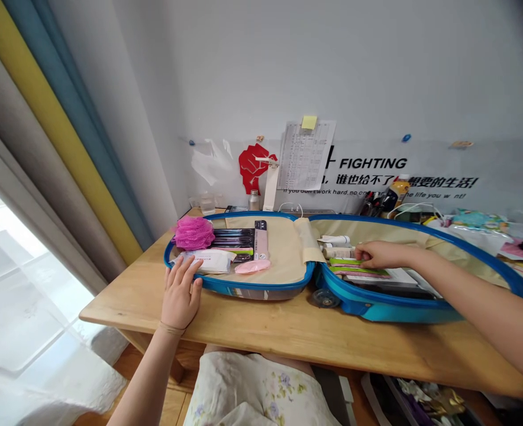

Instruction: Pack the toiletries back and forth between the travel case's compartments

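A blue suitcase [261,288] lies opened flat on the wooden table. My left hand [181,293] has its fingers spread over the near left rim, by a white packet [212,261]. A pink bath puff [193,233], dark packaged items [233,238], a pink-and-black package [260,241] and a pale pink item [252,267] lie in the left half. In the right half, my right hand [372,254] has bent fingers beside white tubes [338,252] and above green-edged packets [359,269]. Whether its fingertips grip anything is hard to make out.
Behind the suitcase stand a glass [207,203], a small bottle [254,200], a white lamp [271,186] and an orange-labelled bottle [399,190]. Plastic packs [478,219] lie at the back right. The table's front edge [261,349] runs above my lap. Curtains hang at the left.
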The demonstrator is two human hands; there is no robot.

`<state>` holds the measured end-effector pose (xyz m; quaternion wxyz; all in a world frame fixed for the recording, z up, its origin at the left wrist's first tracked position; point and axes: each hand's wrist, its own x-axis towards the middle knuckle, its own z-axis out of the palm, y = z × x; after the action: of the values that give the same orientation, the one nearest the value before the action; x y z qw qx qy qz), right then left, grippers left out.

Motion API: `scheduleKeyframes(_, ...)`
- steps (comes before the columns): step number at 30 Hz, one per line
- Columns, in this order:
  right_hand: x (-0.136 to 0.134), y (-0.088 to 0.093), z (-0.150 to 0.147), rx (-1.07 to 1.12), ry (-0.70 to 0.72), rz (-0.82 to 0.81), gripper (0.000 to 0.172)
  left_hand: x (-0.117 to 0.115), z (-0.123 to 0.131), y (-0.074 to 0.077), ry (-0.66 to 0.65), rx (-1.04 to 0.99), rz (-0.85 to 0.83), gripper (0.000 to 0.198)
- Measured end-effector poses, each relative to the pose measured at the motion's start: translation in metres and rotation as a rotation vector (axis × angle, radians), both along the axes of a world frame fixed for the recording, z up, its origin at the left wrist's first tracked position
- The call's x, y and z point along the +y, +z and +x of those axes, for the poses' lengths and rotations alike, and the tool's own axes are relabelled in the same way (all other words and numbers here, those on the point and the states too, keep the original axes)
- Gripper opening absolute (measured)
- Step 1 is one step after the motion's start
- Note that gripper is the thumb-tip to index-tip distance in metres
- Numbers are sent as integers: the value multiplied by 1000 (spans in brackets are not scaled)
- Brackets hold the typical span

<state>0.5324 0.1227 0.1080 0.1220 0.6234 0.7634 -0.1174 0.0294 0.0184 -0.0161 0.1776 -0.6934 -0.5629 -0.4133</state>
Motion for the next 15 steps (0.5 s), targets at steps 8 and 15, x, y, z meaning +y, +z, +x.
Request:
scheduleKeyframes(8, -4, 8, -2, 55, -8, 27, 12, 0, 0, 0, 2, -10, -6, 41)
scheduleKeyframes(15, 0, 61, -9, 153, -88, 247, 31, 0, 2, 0, 8, -1, 8, 40)
